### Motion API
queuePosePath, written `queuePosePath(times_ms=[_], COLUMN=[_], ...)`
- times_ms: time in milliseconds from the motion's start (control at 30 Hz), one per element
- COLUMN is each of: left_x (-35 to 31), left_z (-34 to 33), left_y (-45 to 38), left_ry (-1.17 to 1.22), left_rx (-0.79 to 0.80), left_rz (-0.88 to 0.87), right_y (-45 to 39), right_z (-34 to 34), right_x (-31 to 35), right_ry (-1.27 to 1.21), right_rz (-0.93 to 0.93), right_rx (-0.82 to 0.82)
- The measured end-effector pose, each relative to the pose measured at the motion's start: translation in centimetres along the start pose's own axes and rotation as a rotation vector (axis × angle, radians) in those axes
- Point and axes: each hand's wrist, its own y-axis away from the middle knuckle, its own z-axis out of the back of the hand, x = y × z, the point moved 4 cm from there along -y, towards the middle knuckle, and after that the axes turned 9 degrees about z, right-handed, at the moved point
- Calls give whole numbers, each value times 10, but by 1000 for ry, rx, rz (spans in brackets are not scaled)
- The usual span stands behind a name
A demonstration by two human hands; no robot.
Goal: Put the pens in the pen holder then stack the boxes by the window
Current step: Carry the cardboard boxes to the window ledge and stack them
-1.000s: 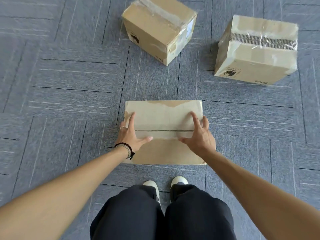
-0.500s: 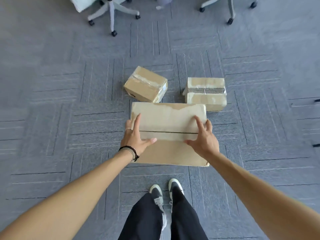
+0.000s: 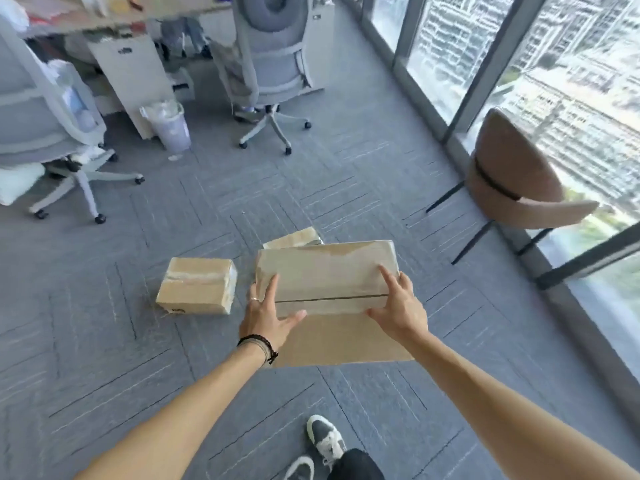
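I hold a wide, flat cardboard box (image 3: 329, 271) up off the carpet in front of me. My left hand (image 3: 268, 315) grips its left end and my right hand (image 3: 398, 306) grips its right end, fingers spread over the top. A second taped cardboard box (image 3: 197, 285) lies on the floor to the left. A third box (image 3: 294, 239) is mostly hidden behind the held one. No pens or pen holder are in view.
Floor-to-ceiling windows (image 3: 571, 81) run along the right, with a brown shell chair (image 3: 512, 181) beside them. Two grey office chairs (image 3: 270, 64), a bin (image 3: 169, 126) and a desk stand at the back left. My feet (image 3: 322, 441) are on grey carpet.
I have risen from a crouch with the box lifted off the floor in both hands. The view has swung up and right, bringing the windows and chairs into sight.
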Motion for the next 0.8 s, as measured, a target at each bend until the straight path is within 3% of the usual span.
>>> queuePosePath(times_ms=[400,800], left_x=[-168,-267], left_z=[-78,-278], left_y=[119,395], left_ry=[-282,-533], left_rx=[280,494], left_rz=[-471,-910], right_y=[221,535], right_z=[83,101], right_x=[-130,-310], right_ry=[-221,-303], right_rz=[-444,-926], right_rx=[-375,-693])
